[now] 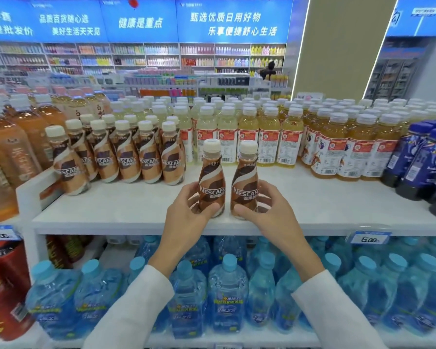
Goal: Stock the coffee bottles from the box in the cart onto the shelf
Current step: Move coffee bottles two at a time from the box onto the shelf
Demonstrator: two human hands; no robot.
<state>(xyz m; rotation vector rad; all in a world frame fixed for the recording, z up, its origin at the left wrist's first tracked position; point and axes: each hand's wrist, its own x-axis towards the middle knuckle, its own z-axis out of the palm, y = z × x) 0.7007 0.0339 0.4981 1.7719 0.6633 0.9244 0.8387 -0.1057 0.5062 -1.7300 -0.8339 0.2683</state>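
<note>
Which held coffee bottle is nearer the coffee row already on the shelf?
The left bottle, gripped by the left hand; the right bottle, in the right hand, sits farther from the coffee row.

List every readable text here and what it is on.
"NESCAFE": left bottle, right bottle, shelf row.
"也是批发价": far-left banner, cut off.
"品质百货随心选", "美好生活天天见": left banner.
"健康是重点": middle banner.
"甄选优质日用好物", "乐享便捷舒心生活": right banner.
"3.00": left price tag.
"6.00": right price tag.
Too small or blurred: juice labels, water labels.
</note>
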